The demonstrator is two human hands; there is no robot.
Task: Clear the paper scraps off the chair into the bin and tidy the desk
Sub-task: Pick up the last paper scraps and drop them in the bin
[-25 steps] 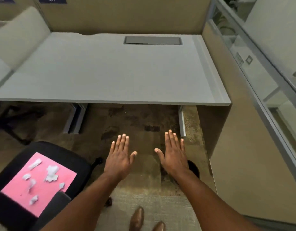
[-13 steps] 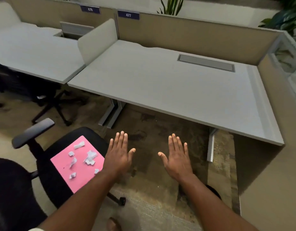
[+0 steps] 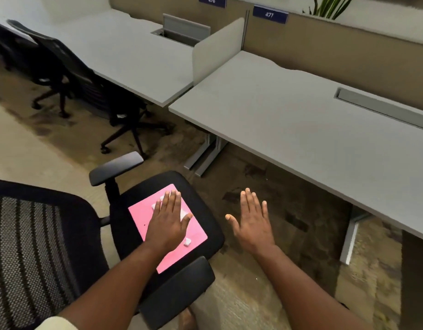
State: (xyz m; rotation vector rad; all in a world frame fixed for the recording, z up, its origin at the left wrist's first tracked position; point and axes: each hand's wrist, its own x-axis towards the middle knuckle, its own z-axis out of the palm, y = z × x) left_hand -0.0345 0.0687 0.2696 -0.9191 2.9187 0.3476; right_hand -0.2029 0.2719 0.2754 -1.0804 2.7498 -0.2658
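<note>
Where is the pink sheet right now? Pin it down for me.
The pink sheet lies on the black chair seat at lower centre-left of the head view, between the two armrests, partly under the left hand.

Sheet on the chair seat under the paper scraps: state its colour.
Pink, a plain flat sheet on the black seat, clear in the head view.

Both forearms reach forward, bare. The left hand [image 3: 168, 219] is flat, palm down, fingers together, thumb out. The right hand [image 3: 253, 219] is likewise flat, palm down, thumb spread.
</note>
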